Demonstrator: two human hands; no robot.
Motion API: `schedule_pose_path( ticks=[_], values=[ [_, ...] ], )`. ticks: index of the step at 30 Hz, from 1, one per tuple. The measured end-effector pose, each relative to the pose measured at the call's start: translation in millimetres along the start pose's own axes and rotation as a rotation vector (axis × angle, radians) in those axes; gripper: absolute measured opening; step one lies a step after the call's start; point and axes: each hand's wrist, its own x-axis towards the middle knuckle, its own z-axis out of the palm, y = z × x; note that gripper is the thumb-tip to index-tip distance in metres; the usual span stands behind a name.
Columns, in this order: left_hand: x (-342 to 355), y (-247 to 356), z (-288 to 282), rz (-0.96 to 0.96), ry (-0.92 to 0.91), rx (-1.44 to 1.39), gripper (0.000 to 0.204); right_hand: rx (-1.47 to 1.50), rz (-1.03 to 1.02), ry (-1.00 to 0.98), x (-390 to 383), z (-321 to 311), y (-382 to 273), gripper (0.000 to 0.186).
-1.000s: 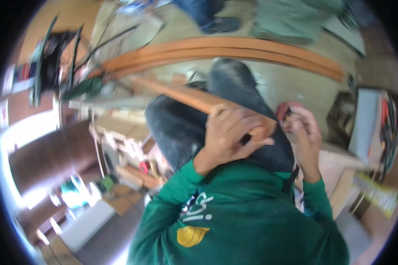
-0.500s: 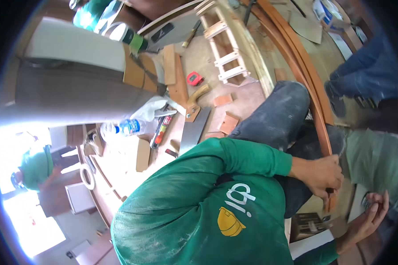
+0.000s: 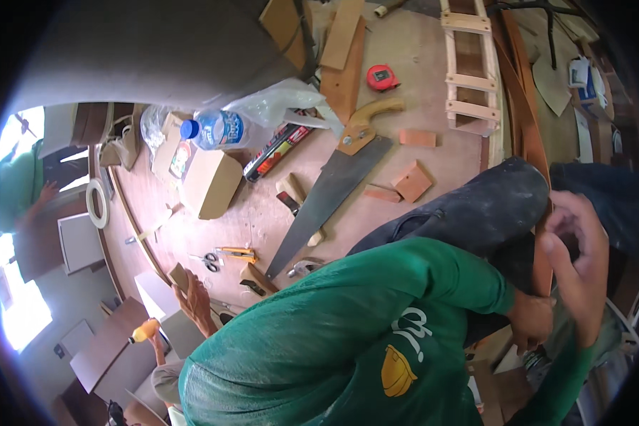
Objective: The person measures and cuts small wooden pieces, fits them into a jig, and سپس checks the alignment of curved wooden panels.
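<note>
A long reddish-brown wooden strip (image 3: pixel 542 261) runs from the far right down past my knee. My left hand (image 3: pixel 532 319) is closed around its lower end; its fingertips are partly hidden. Farther up the same strip, my right hand (image 3: pixel 579 245) has its thumb and curled fingers against the edge. Left of my legs, a handsaw (image 3: pixel 326 206) with a wooden handle lies on the plywood surface (image 3: pixel 213 238). Small reddish wood blocks (image 3: pixel 412 181) rest beside its blade.
A ladder-like wooden frame (image 3: pixel 472 82), a red tape measure (image 3: pixel 382 78), a water bottle (image 3: pixel 216 129), scissors (image 3: pixel 207 262) and an orange utility knife (image 3: pixel 236 253) lie about. At the lower left, another person's hand (image 3: pixel 195 302) holds a small wood block (image 3: pixel 178 277); another hand holds a yellow-orange bottle (image 3: pixel 146 330).
My right hand has risen from the lower right to the strip. My left hand stays closed at the strip's end. The view has swung, bringing another person's hands into sight.
</note>
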Motion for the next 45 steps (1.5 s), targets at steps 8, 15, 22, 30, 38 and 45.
schedule_pose_path(
  ticks=[8,15,22,30,38,45],
  values=[
    [-12.8,27.6,-39.7,0.019,-0.044,0.066,0.034,-0.023,-0.018,-0.332,69.9,74.4,13.2,0.033],
    [-101.9,59.5,-76.6,-0.199,0.03,0.051,0.034,-0.147,-0.131,-0.546,117.1,151.0,7.6,0.041],
    [-362.4,146.7,-115.4,-0.901,0.254,0.182,0.039,-0.31,-0.02,-0.38,174.7,174.9,32.5,0.074],
    [-693.5,392.3,-19.2,-1.78,0.881,0.298,0.046,-0.158,0.102,-0.337,185.8,170.1,57.7,0.085],
    [-729.9,510.1,108.4,-1.788,1.478,0.124,0.05,0.02,0.019,-0.373,186.0,164.0,86.2,0.078],
    [-571.1,321.1,25.1,-1.706,0.877,0.488,0.04,0.066,0.0,-0.198,99.8,94.3,16.0,0.074]
  ],
)
